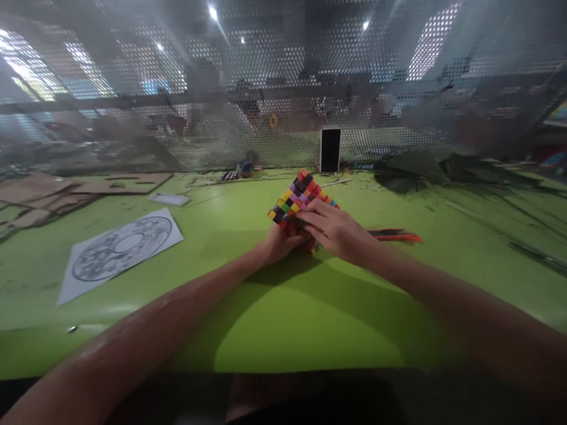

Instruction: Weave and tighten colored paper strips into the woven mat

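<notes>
Puzzle cube: many-coloured, small squares showing thoroughly mixed on the faces I am seeing, none sorted; being held low over the middle of the green table. Left hand: cupping it from beneath, fingers closing around it. Right hand: lying over its near side, fingers curling, gripping.

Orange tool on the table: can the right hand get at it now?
Probably yes: the tool lies uncovered close by the right hand, with nothing between. But that hand grips the cube, together with the left hand.
</notes>
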The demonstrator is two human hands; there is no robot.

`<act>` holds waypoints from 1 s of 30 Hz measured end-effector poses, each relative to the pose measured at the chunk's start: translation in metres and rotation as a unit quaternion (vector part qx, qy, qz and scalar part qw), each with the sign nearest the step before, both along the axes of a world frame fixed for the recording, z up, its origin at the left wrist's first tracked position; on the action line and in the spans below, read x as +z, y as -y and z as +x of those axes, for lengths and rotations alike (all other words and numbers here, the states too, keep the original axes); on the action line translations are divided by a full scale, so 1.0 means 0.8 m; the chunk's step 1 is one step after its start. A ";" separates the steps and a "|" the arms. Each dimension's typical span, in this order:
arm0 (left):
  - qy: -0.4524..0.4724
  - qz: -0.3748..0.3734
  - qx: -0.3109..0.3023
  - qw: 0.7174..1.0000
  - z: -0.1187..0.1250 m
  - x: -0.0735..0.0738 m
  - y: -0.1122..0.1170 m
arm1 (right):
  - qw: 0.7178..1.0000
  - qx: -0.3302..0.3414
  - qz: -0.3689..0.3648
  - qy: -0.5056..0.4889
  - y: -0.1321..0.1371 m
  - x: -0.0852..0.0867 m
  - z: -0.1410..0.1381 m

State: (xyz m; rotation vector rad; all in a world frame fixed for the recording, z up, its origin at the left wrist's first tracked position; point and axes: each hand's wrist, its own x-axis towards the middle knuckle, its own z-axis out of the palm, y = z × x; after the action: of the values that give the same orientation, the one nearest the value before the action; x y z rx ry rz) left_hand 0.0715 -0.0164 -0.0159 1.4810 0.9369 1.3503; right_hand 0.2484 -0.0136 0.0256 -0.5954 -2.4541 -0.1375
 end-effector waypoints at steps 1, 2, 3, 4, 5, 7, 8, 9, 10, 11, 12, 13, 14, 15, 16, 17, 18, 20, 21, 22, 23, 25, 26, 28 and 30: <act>0.001 0.003 -0.005 1.000 0.000 -0.001 -0.001 | 1.000 0.001 0.000 0.003 0.000 0.001 0.001; 0.000 0.003 -0.009 1.000 -0.001 -0.003 -0.001 | 1.000 0.003 0.002 0.007 -0.001 0.001 0.001; 0.000 0.001 -0.015 1.000 -0.002 -0.004 -0.002 | 1.000 0.008 0.005 0.010 -0.002 0.002 0.002; -0.002 0.001 -0.019 1.000 -0.003 -0.005 -0.002 | 1.000 0.013 0.008 0.013 -0.003 0.002 0.003; -0.006 0.005 -0.024 1.000 -0.003 -0.005 -0.002 | 1.000 0.020 0.008 0.014 -0.004 0.002 0.003; -0.018 0.029 -0.035 0.999 -0.004 -0.005 -0.002 | 1.000 0.030 -0.002 0.011 -0.005 0.001 0.004; -0.025 0.043 -0.043 0.998 -0.004 -0.004 -0.002 | 0.999 0.031 -0.010 0.007 -0.006 0.001 0.004; -0.033 0.053 -0.050 0.997 -0.004 -0.003 -0.002 | 0.999 0.032 -0.018 0.002 -0.007 0.001 0.004; -0.039 0.058 -0.057 0.996 -0.004 -0.003 -0.002 | 0.999 0.033 -0.026 -0.002 -0.008 0.001 0.004; -0.041 0.060 -0.062 0.995 -0.003 -0.002 -0.002 | 0.999 0.033 -0.031 -0.007 -0.008 0.003 0.004; -0.040 0.059 -0.066 0.995 -0.002 -0.002 -0.002 | 0.999 0.032 -0.035 -0.015 -0.008 0.005 0.003; -0.037 0.056 -0.069 0.995 -0.001 -0.002 -0.003 | 0.998 0.028 -0.042 -0.026 -0.008 0.008 0.002; -0.034 0.052 -0.073 0.995 0.000 -0.002 -0.003 | 0.998 0.023 -0.049 -0.040 -0.007 0.011 0.001; -0.031 0.047 -0.076 0.995 0.000 -0.001 -0.003 | 0.997 0.017 -0.057 -0.056 -0.005 0.015 -0.001; -0.031 0.042 -0.080 0.995 0.001 -0.001 -0.002 | 0.995 0.012 -0.065 -0.070 -0.003 0.019 -0.003; -0.033 0.038 -0.083 0.995 0.001 0.000 -0.002 | 0.994 0.010 -0.073 -0.081 -0.001 0.023 -0.006; -0.038 0.034 -0.085 0.995 0.001 0.001 -0.001 | 0.993 0.011 -0.083 -0.087 0.002 0.026 -0.009; -0.044 0.027 -0.083 0.995 0.001 0.004 0.001 | 0.990 0.015 -0.106 -0.090 0.007 0.031 -0.014; -0.044 0.023 -0.080 0.996 0.001 0.006 0.002 | 0.989 0.014 -0.120 -0.091 0.009 0.033 -0.017; -0.042 0.017 -0.079 0.996 0.001 0.008 0.003 | 0.987 0.010 -0.131 -0.093 0.011 0.034 -0.019; -0.038 0.010 -0.078 0.996 0.002 0.009 0.004 | 0.986 0.003 -0.139 -0.095 0.012 0.034 -0.021; -0.030 -0.009 -0.074 0.997 0.005 0.012 0.007 | 0.984 -0.005 -0.145 -0.101 0.014 0.034 -0.023; -0.026 -0.021 -0.070 0.997 0.006 0.013 0.008 | 0.984 -0.003 -0.142 -0.105 0.016 0.034 -0.024; -0.011 -0.042 -0.060 0.997 0.010 0.015 0.011 | 0.985 0.010 -0.126 -0.113 0.018 0.034 -0.025; 0.031 -0.062 -0.045 0.997 0.013 0.016 0.014 | 0.988 0.028 -0.102 -0.116 0.022 0.034 -0.025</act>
State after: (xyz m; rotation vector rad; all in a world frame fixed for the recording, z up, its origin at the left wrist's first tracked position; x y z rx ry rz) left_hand 0.0816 -0.0273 -0.0035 1.3628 0.8883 1.2444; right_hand 0.2282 -0.0310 0.0532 -0.5937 -2.2694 0.1980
